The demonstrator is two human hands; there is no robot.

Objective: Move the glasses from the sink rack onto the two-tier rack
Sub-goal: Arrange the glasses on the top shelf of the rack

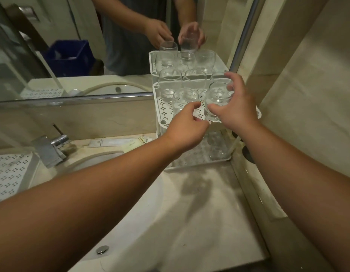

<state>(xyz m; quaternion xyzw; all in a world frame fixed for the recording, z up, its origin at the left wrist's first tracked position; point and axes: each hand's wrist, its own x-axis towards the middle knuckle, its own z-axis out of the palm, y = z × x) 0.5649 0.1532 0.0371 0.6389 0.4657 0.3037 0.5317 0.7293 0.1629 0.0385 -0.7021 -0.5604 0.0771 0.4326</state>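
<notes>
Several glasses (185, 97) crowding top tier (164, 107)

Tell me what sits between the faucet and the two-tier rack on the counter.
In the head view, flat toiletry sachets lie on the counter between the faucet and the two-tier rack, against the backsplash below the mirror.

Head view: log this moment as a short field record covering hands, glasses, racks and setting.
right hand: grips a clear glass at the front right of the top tier
left hand: beside it, fingers curled loosely, holding nothing
two-tier rack: white, perforated; several glasses on top tier, at least one below
sink rack: no glasses on the visible part
setting: washbasin counter, tap, mirror behind
</notes>
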